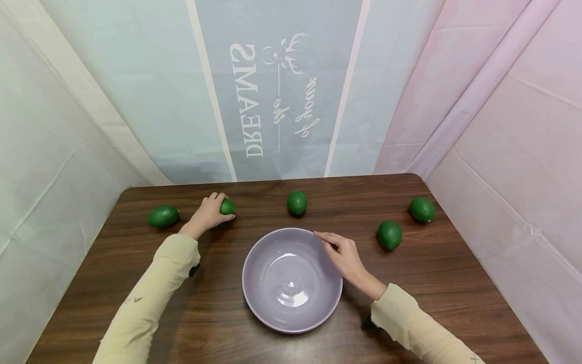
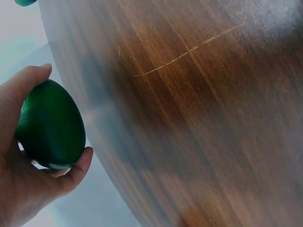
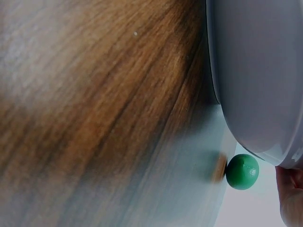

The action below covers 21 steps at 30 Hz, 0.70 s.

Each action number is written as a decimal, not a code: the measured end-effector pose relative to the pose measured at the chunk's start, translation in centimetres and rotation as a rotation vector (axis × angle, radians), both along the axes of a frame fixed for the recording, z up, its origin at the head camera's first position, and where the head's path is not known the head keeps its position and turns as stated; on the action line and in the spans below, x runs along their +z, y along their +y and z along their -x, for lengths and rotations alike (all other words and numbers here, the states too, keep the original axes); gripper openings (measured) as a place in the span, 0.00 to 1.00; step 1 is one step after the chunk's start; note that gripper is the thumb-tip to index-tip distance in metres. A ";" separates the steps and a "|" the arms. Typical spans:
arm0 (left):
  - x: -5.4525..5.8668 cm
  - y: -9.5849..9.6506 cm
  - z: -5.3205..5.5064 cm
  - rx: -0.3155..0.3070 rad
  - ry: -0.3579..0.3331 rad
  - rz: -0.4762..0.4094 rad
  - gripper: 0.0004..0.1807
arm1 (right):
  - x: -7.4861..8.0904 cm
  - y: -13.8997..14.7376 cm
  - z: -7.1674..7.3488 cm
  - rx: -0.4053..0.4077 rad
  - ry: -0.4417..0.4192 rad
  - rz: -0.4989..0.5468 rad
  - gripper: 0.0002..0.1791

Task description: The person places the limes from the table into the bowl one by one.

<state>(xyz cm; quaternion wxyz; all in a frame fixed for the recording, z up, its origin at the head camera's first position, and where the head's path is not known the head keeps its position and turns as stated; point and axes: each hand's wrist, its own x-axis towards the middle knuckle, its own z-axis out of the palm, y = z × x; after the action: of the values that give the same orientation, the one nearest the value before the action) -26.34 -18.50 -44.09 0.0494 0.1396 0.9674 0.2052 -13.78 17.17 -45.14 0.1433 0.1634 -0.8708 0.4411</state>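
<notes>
My left hand (image 1: 210, 213) grips a green lime (image 1: 228, 206) near the back of the table, left of centre. The left wrist view shows the thumb on one side of this lime (image 2: 52, 125) and fingers on the other. At the far right of its rim, a wide lilac bowl (image 1: 291, 281) is pinched by my right hand (image 1: 344, 257). Nothing lies inside the bowl. In the right wrist view only part of that hand (image 3: 289, 196) shows, at the rim; the other fingers are out of frame.
Another lime (image 1: 163, 217) lies at the far left and one (image 1: 297, 203) behind the bowl. Two more, a nearer lime (image 1: 389, 235) and a farther lime (image 1: 422, 210), lie on the right. A printed cloth (image 1: 282, 101) hangs behind the wooden table (image 1: 218, 313).
</notes>
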 end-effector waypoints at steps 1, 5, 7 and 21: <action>0.0 0.0 0.0 -0.002 0.000 -0.001 0.30 | 0.0 0.0 0.0 0.000 -0.001 0.001 0.17; 0.2 0.1 -0.2 -0.011 0.000 -0.005 0.30 | -0.1 0.0 0.0 0.000 0.002 -0.001 0.17; 0.3 0.1 -0.4 -0.017 0.001 -0.007 0.31 | -0.1 0.0 0.0 0.000 0.003 -0.004 0.18; 0.3 0.1 -0.7 -0.039 0.016 -0.001 0.30 | -0.1 0.1 0.0 0.002 0.006 -0.004 0.18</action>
<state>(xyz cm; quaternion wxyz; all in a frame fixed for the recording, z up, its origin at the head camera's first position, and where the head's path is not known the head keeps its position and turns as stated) -25.63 -18.40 -43.79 0.0456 0.1600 0.9648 0.2038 -13.79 17.22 -45.24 0.1451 0.1658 -0.8711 0.4390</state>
